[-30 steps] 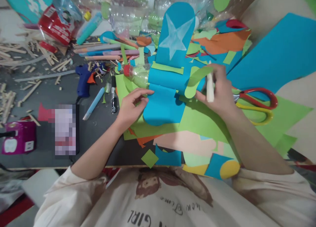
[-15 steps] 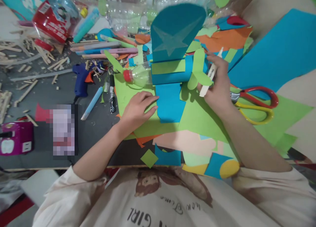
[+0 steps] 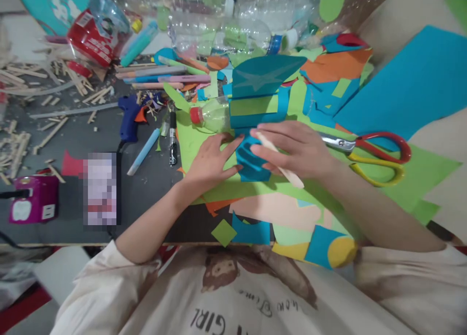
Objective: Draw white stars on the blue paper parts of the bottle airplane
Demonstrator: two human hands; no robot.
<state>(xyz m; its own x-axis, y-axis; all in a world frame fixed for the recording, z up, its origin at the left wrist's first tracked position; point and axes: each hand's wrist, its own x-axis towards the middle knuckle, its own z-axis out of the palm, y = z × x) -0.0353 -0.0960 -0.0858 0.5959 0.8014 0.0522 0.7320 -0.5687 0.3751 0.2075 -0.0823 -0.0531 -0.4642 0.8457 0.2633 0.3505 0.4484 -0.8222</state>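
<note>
A model plane made from a clear plastic bottle (image 3: 215,116) with a red cap lies on green paper. Blue paper with a green strip (image 3: 255,106) wraps its body, and a green propeller piece (image 3: 176,97) sits at the cap. The far blue wing (image 3: 270,72) bears a pale star. My left hand (image 3: 209,162) rests flat with fingers apart at the left edge of the near blue wing (image 3: 250,152). Over that wing's right side, my right hand (image 3: 295,150) grips a whitish marker pen (image 3: 277,157), its upper end near the index fingertip.
Scissors (image 3: 379,150) with red and yellow handles lie to the right. At left are a blue glue gun (image 3: 128,118), a black marker (image 3: 172,138), a light blue pen (image 3: 144,151) and a purple box (image 3: 34,199). Wood sticks, paper scraps and clear bottles (image 3: 204,33) crowd the back.
My right hand has moved left from the plane's tail to the near wing, carrying the marker pen. The far wing looks lower and flatter. My left hand has shifted slightly right in view.
</note>
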